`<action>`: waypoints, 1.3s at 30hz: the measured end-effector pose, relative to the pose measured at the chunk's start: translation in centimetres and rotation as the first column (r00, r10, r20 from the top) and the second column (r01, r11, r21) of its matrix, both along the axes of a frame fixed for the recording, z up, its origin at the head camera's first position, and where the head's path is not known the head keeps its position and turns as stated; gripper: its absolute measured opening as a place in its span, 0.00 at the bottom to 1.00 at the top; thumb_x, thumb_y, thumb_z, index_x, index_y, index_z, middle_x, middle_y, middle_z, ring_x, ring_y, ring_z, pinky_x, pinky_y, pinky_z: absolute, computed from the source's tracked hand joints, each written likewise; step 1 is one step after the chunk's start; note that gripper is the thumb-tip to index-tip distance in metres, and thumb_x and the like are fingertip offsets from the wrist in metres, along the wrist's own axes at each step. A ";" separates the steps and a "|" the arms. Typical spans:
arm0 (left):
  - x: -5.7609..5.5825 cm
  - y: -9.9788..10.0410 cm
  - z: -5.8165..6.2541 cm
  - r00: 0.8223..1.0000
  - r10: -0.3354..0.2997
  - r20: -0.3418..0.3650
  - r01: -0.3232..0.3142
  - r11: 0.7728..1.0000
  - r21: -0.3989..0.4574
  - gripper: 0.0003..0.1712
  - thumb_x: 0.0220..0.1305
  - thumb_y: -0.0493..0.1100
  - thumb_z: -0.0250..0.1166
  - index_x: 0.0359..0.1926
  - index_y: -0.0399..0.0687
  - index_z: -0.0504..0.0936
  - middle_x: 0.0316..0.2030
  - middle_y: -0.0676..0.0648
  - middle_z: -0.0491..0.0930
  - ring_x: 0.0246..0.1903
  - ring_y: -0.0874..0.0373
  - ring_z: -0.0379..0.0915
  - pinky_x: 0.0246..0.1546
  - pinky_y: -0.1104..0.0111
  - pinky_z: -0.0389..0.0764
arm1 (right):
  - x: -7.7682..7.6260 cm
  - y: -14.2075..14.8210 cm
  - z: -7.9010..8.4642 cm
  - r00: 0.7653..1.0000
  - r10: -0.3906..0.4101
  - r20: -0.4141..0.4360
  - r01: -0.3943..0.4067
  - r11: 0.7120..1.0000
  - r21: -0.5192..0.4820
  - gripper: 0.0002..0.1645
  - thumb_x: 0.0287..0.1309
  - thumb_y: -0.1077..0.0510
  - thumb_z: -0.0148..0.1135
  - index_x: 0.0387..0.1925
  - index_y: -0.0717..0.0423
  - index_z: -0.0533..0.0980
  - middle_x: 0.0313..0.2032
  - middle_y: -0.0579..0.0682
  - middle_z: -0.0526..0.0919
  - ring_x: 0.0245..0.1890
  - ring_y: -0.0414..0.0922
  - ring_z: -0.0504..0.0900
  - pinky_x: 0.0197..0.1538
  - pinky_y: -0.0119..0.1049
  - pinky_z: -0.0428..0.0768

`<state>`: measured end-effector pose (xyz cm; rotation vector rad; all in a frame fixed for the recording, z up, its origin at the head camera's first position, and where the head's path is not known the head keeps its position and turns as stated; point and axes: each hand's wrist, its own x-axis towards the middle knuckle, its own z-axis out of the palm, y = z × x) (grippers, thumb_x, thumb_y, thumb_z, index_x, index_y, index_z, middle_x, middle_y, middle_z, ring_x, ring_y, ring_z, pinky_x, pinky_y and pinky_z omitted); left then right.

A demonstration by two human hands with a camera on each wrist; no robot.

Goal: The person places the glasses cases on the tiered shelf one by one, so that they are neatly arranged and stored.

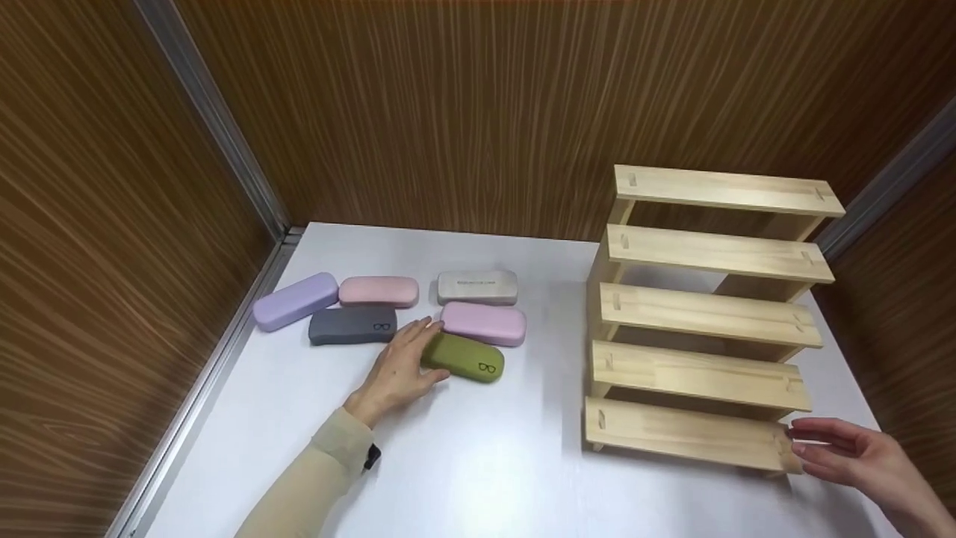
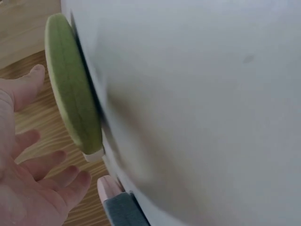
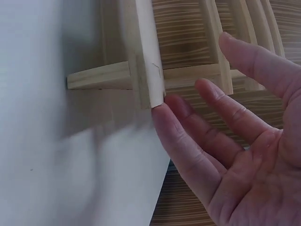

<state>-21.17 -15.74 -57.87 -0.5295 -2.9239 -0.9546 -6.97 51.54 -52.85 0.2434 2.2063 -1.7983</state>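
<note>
My left hand hovers at the left end of the green glasses case, fingers spread and thumb apart. In the left wrist view, a gap shows between this hand and the green glasses case. Just behind that case lies a pink-lilac glasses case; a dark grey glasses case sits left of my fingers. At the right end of the lowest step of a wooden tiered rack, my right hand has its fingers loosely bent, fingertips right at the board's edge, holding nothing.
Farther back on the white table lie a lavender glasses case, a light pink case and a pale grey case. Wood-patterned panels enclose the table at the back and both sides.
</note>
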 end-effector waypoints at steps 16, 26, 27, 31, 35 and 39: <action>-0.5 -0.6 -0.8 0.999 0.007 0.046 -0.008 0.999 0.036 0.41 0.67 0.44 0.81 0.78 0.47 0.79 0.82 0.36 0.72 0.81 0.36 0.70 0.86 0.41 0.66 | -2.1 0.3 -1.8 0.998 0.067 0.016 -0.068 0.994 0.082 0.23 0.73 0.70 0.69 0.51 0.38 0.91 0.42 0.32 0.94 0.41 0.30 0.91 0.44 0.32 0.93; -1.0 -0.4 -0.6 0.999 0.005 0.046 -0.005 1.000 -0.003 0.38 0.64 0.40 0.82 0.75 0.48 0.83 0.79 0.38 0.77 0.76 0.37 0.75 0.82 0.42 0.71 | -2.2 1.2 -2.7 0.993 0.105 0.050 -0.107 0.994 0.029 0.23 0.76 0.70 0.65 0.50 0.35 0.89 0.43 0.31 0.94 0.43 0.30 0.91 0.44 0.32 0.93; -1.1 -0.4 -0.6 0.999 0.004 0.050 -0.004 1.000 -0.008 0.38 0.63 0.40 0.82 0.75 0.48 0.83 0.79 0.38 0.77 0.75 0.37 0.75 0.82 0.42 0.71 | -2.1 1.3 -2.7 0.992 0.108 0.057 -0.110 0.993 0.031 0.22 0.76 0.69 0.65 0.49 0.35 0.89 0.43 0.31 0.94 0.43 0.30 0.91 0.44 0.32 0.92; -1.2 -0.3 -0.5 0.998 -0.003 0.059 0.004 1.000 -0.006 0.38 0.63 0.40 0.83 0.74 0.48 0.84 0.76 0.39 0.80 0.74 0.39 0.76 0.82 0.43 0.71 | -1.9 1.5 -2.9 0.991 0.112 0.069 -0.114 0.993 0.036 0.21 0.76 0.68 0.66 0.48 0.34 0.88 0.42 0.31 0.94 0.42 0.29 0.91 0.44 0.32 0.92; -1.3 -0.1 -0.5 0.997 -0.020 0.077 0.018 1.000 0.020 0.39 0.62 0.40 0.84 0.74 0.48 0.84 0.68 0.42 0.83 0.69 0.41 0.78 0.79 0.44 0.75 | -1.6 1.7 -3.0 0.992 0.116 0.057 -0.118 0.993 0.023 0.22 0.76 0.68 0.65 0.48 0.34 0.89 0.42 0.30 0.94 0.42 0.29 0.91 0.44 0.31 0.92; -1.4 0.1 -0.6 0.993 -0.053 0.104 0.048 0.998 0.049 0.39 0.61 0.40 0.84 0.74 0.49 0.84 0.67 0.43 0.84 0.67 0.42 0.80 0.78 0.45 0.76 | -1.2 1.8 -3.2 0.993 0.115 0.036 -0.116 0.993 0.007 0.24 0.76 0.70 0.64 0.50 0.34 0.89 0.43 0.30 0.94 0.43 0.30 0.91 0.45 0.31 0.92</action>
